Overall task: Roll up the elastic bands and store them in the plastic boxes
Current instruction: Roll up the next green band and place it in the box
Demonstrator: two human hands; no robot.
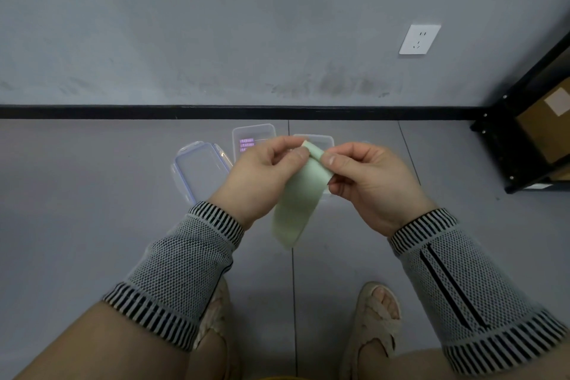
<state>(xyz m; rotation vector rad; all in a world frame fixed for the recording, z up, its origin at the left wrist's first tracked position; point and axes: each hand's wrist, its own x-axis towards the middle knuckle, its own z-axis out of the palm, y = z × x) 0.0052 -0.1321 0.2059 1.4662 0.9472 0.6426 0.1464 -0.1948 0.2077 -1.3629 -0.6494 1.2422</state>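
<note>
over the grey floor (92,225), below the wall and its socket (419,39): clear lid (197,171) left, two plastic boxes behind the hands, one (254,136) showing purple inside, the other (320,141) mostly hidden. left hand (262,176) and right hand (373,182) each pinch the top end of the pale green elastic band (297,207), first turn started, rest hanging free. looks light, soft, floppy; grip the rolled end at both edges or it'll likely spring open.

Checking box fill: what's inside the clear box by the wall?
The box shows purple stripes through its clear plastic, likely a band, but too blurred to be sure. Its near end is hidden behind the left hand, so the rest can't be seen.
</note>
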